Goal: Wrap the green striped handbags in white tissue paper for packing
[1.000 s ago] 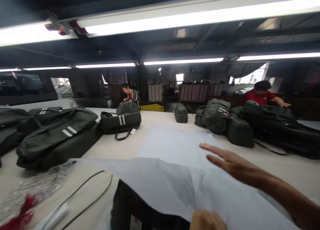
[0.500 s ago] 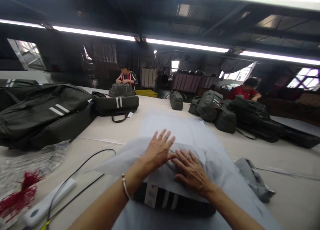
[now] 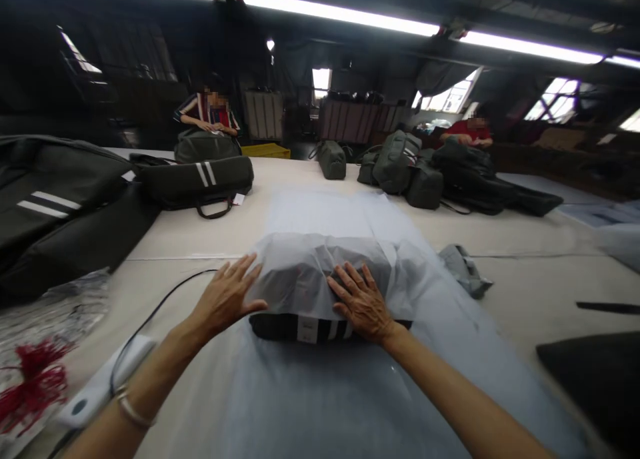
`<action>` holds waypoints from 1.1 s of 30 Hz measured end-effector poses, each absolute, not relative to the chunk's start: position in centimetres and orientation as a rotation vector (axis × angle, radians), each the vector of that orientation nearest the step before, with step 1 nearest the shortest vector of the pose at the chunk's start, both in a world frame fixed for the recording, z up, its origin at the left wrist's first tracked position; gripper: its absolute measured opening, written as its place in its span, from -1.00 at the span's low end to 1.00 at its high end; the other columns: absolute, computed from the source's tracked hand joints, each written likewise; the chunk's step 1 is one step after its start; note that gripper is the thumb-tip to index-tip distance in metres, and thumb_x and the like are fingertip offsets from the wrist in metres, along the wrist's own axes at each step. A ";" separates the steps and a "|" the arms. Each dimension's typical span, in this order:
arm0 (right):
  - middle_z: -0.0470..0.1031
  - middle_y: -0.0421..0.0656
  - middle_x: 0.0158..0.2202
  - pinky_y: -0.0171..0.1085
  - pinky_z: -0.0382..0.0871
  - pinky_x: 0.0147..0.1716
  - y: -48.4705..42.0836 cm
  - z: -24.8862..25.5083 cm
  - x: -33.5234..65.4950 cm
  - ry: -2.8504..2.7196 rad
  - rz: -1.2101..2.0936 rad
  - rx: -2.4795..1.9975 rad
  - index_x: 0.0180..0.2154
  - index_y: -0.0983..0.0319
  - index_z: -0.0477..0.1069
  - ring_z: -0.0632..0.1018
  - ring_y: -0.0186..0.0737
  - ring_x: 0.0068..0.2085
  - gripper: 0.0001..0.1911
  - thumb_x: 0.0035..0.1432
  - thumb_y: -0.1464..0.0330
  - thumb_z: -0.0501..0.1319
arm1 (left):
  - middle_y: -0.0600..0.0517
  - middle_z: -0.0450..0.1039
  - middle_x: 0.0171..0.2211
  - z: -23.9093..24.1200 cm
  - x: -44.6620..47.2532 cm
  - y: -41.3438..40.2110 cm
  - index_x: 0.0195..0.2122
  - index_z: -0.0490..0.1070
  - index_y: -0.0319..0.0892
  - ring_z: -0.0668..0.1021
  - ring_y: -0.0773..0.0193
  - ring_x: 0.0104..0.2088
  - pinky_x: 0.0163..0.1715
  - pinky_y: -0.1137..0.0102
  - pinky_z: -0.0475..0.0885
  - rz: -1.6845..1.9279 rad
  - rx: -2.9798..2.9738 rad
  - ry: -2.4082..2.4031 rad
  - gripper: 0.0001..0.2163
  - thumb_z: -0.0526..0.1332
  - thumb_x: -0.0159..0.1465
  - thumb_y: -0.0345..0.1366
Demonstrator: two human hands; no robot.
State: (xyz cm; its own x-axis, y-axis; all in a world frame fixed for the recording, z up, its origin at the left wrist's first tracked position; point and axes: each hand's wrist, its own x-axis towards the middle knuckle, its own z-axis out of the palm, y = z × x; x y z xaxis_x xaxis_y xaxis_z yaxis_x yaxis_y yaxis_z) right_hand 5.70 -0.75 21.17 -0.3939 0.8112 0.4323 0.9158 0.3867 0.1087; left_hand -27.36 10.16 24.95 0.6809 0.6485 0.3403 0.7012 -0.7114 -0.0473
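Observation:
A dark bag with white stripes [image 3: 327, 328] lies in front of me on a large sheet of white tissue paper [image 3: 325, 392]. The far part of the sheet is folded over the bag's top [image 3: 310, 266]. My left hand [image 3: 227, 298] lies open with fingers spread at the left edge of the covered bag. My right hand [image 3: 361, 302] presses flat and open on the paper over the bag's near side.
Dark striped bags [image 3: 197, 179] lie at the left and across the table [image 3: 200, 236]; more bags [image 3: 400, 169] are piled far right. Two people work at the far side. A white device with black cable [image 3: 103, 386], red tassels [image 3: 35, 386] and a grey cloth [image 3: 463, 269] lie nearby.
The paper was lifted and has come down over the bag. My hands moved apart, the left sliding to the bag's left edge. The view tilted down.

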 end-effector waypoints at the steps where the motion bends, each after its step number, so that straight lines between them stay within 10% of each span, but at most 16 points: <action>1: 0.02 -0.11 0.40 0.17 -0.25 0.36 -0.8 21.1 5.6 -2.344 -0.451 -1.518 0.33 0.07 0.04 -0.04 0.01 0.41 -0.43 0.36 0.17 0.06 | -0.27 0.09 0.34 26.2 -26.4 9.9 0.32 0.09 -0.18 0.20 -0.13 0.32 0.25 -0.10 0.18 -0.540 -2.669 -1.027 -0.26 0.12 0.25 0.19; 9: 0.34 -0.06 0.25 0.18 -0.09 0.34 -5.3 22.2 4.9 -2.118 -0.204 -1.570 0.20 0.16 0.30 0.17 0.00 0.35 -0.58 0.34 0.28 0.10 | -0.03 -0.03 0.40 25.1 -12.5 8.8 0.37 -0.08 -0.04 0.01 0.08 0.39 0.36 -0.02 -0.09 -0.412 -2.888 -0.253 -0.39 0.10 0.37 -0.01; 15: 0.58 -0.11 -0.39 -0.12 0.47 -0.18 -26.4 13.5 7.1 -0.618 0.327 -2.034 -0.31 0.20 0.52 0.60 -0.06 -0.28 -0.55 0.14 -0.05 0.20 | -0.02 -0.10 0.41 21.7 -12.4 9.7 0.37 -0.07 0.02 -0.01 0.09 0.40 0.38 0.05 -0.20 -0.441 -2.912 -0.283 -0.31 0.19 0.30 0.03; 19: 0.52 0.05 -0.01 -0.05 0.46 -0.08 -36.4 4.4 5.0 0.280 0.777 -1.715 -0.16 0.21 0.46 0.48 0.17 0.09 -0.14 -0.44 -0.22 0.42 | -0.04 -0.04 0.40 22.2 -12.5 9.9 0.35 0.00 0.00 0.00 0.10 0.40 0.38 0.06 -0.20 -0.505 -2.912 -0.280 -0.37 -0.01 0.34 0.15; 22: 0.01 0.06 0.39 0.03 0.35 0.07 -36.1 0.6 2.2 0.500 0.874 -1.384 0.06 0.15 0.33 0.06 0.20 0.37 0.08 -0.51 -0.22 0.44 | -0.04 0.03 0.38 22.2 -12.4 10.0 0.31 0.13 0.01 0.03 0.10 0.39 0.36 0.05 -0.16 -0.596 -2.923 -0.253 -0.37 -0.21 0.35 0.21; 33: 0.54 -0.13 -0.03 -0.09 0.50 -0.10 -35.1 -0.2 -1.1 0.634 0.862 -0.917 -0.06 0.15 0.43 0.54 -0.06 0.00 -0.35 -0.12 -0.04 0.43 | 0.16 -0.04 0.39 23.0 -12.1 9.3 0.28 0.10 0.24 0.08 0.13 0.38 0.34 -0.01 -0.08 -0.668 -3.009 -0.320 -0.41 -0.21 0.31 0.29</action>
State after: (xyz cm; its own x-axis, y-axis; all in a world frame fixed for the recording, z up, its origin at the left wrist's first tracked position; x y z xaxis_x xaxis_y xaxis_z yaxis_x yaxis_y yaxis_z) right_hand -1.10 -35.07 -0.19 0.5159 0.3581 -0.7783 -0.8496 0.3303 -0.4112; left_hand -12.05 9.25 23.01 0.8858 0.1912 0.4229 0.2095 -0.9778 0.0034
